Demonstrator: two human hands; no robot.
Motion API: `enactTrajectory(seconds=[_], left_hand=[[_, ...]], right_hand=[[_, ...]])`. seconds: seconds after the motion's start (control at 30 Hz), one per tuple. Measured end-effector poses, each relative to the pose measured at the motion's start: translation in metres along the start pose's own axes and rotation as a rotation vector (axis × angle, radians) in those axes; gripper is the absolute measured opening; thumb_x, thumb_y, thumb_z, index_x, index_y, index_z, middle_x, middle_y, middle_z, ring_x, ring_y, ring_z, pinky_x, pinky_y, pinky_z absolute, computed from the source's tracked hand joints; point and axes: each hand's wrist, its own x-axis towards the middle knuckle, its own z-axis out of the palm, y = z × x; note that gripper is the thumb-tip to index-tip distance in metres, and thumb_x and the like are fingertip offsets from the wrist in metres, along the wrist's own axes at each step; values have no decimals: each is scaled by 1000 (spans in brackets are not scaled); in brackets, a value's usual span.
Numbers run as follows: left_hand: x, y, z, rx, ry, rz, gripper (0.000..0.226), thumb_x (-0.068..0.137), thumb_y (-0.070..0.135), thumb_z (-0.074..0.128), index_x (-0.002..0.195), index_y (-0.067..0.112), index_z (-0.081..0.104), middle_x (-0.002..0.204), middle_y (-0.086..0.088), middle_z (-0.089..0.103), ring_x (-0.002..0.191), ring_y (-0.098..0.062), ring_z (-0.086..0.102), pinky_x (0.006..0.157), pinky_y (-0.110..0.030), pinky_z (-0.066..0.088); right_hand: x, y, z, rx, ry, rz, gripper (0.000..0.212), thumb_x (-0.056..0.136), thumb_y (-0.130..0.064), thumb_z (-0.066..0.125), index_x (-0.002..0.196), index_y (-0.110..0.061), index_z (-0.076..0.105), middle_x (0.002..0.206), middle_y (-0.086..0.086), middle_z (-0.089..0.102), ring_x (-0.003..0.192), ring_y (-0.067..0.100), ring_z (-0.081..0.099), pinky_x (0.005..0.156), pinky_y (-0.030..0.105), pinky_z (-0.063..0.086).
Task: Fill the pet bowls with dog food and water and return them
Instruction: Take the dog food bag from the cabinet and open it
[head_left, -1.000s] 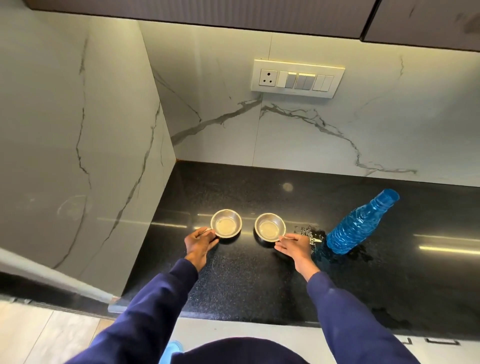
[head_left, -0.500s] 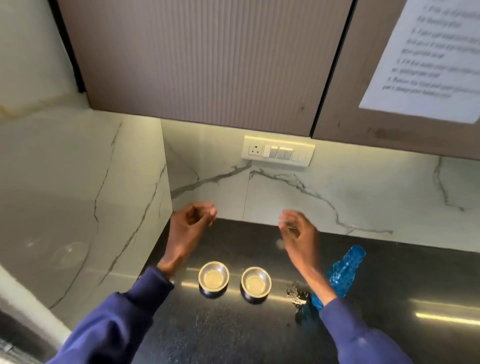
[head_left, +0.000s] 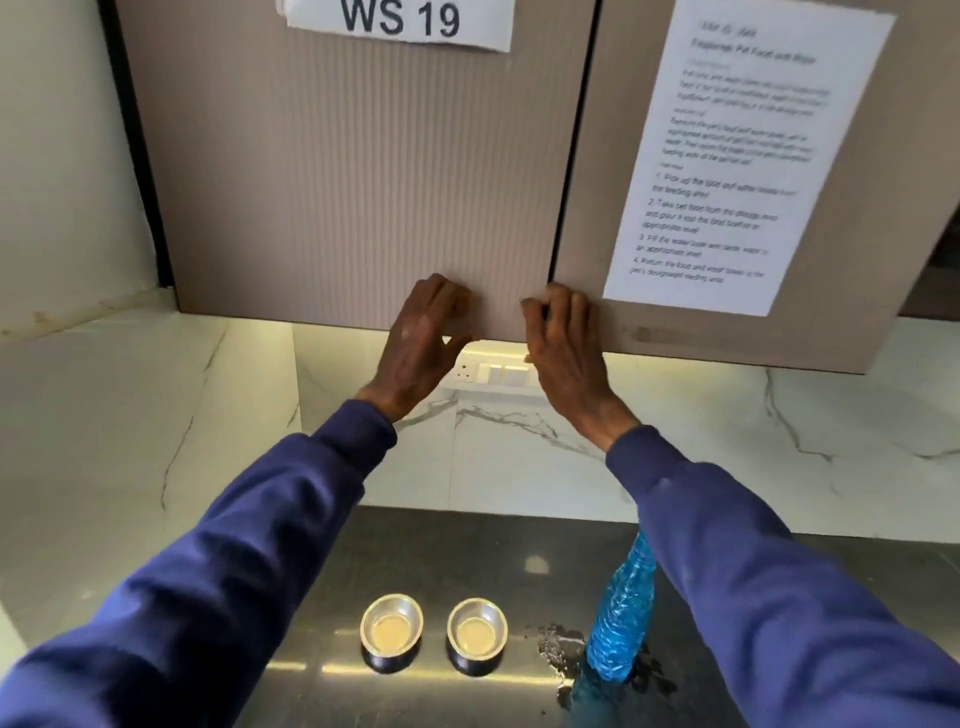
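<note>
Two small steel bowls, the left bowl (head_left: 391, 630) and the right bowl (head_left: 477, 633), stand side by side on the black countertop (head_left: 447, 551); what is in them I cannot tell. A blue plastic water bottle (head_left: 621, 621) stands to their right, partly behind my right sleeve. Both hands are raised to the wall cabinet above. My left hand (head_left: 423, 338) grips the bottom edge of the left cabinet door (head_left: 353, 182), thumb beneath. My right hand (head_left: 563, 343) has its fingers curled round the lower left corner of the right cabinet door (head_left: 852, 291). No dog food is in view.
A wet patch (head_left: 558, 649) lies on the counter between the right bowl and the bottle. A switch plate (head_left: 493, 373) sits on the marble backsplash behind my hands. A printed sheet (head_left: 737, 156) and a "WS 19" label (head_left: 397, 21) are stuck to the doors. A marble side wall (head_left: 104, 415) closes the left.
My hands left the bowls, rose from the counter and now hold the lower edges of the cabinet doors. My view tilted upward. The bowls and bottle stayed put.
</note>
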Motion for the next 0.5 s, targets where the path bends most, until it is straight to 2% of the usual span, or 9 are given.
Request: enactTrajectory(seconds=[0.07, 0.1, 0.17, 0.23, 0.3, 0.4, 0.43, 0.5], left_hand=[[6, 1, 2, 16, 2, 14, 33, 81, 9, 81, 108, 0, 65, 105, -12, 59, 96, -28, 56, 82, -42, 53], [8, 2, 2, 1, 5, 4, 33, 80, 8, 82, 107, 0, 65, 105, -12, 59, 96, -28, 55, 82, -42, 52], [9, 2, 1, -10, 8, -12, 34, 79, 8, 83, 107, 1, 64, 104, -11, 59, 95, -28, 55, 81, -42, 51], [8, 3, 0, -27, 1, -19, 34, 78, 6, 84, 107, 2, 64, 104, -11, 59, 95, -28, 54, 81, -43, 51], [7, 5, 0, -29, -1, -25, 34, 78, 4, 83, 107, 1, 64, 105, -11, 59, 96, -28, 55, 82, -44, 51], [4, 4, 1, -41, 22, -36, 34, 80, 4, 81, 109, 3, 64, 108, -10, 59, 99, -26, 55, 83, -42, 53], [3, 4, 1, -49, 37, -34, 33, 82, 5, 81, 110, 3, 65, 108, -9, 59, 99, -27, 56, 83, -41, 54], [2, 2, 2, -52, 79, -18, 28, 85, 7, 79, 110, 4, 66, 106, -8, 61, 97, -27, 58, 81, -41, 55]], right_hand=[[3, 5, -7, -76, 52, -56, 51, 73, 17, 60, 116, -8, 47, 128, 23, 47, 98, 35, 51, 81, 45, 44], [5, 8, -10, -111, 70, -95, 52, 73, 20, 50, 117, -8, 48, 131, 24, 47, 100, 37, 51, 86, 48, 45], [3, 9, -15, -188, 86, -172, 51, 79, 17, 31, 120, -8, 50, 134, 23, 48, 112, 39, 53, 104, 53, 43], [-1, 6, -25, -239, 46, -241, 49, 83, 14, 19, 115, -5, 51, 125, 24, 52, 117, 42, 52, 119, 57, 31], [-4, 5, -44, -287, -1, -338, 41, 84, 10, 27, 107, -5, 58, 110, 20, 60, 111, 41, 56, 124, 55, 25], [-26, 5, -83, -272, -178, -349, 7, 84, -9, 68, 85, -15, 72, 84, 7, 72, 90, 28, 65, 112, 44, 34], [-35, 3, -99, -247, -243, -302, 7, 83, -13, 72, 78, -16, 69, 75, 4, 70, 84, 25, 64, 109, 44, 34], [-52, -2, -127, -243, -361, -204, 21, 89, -18, 68, 72, -18, 56, 65, 2, 55, 74, 23, 55, 108, 47, 31]])
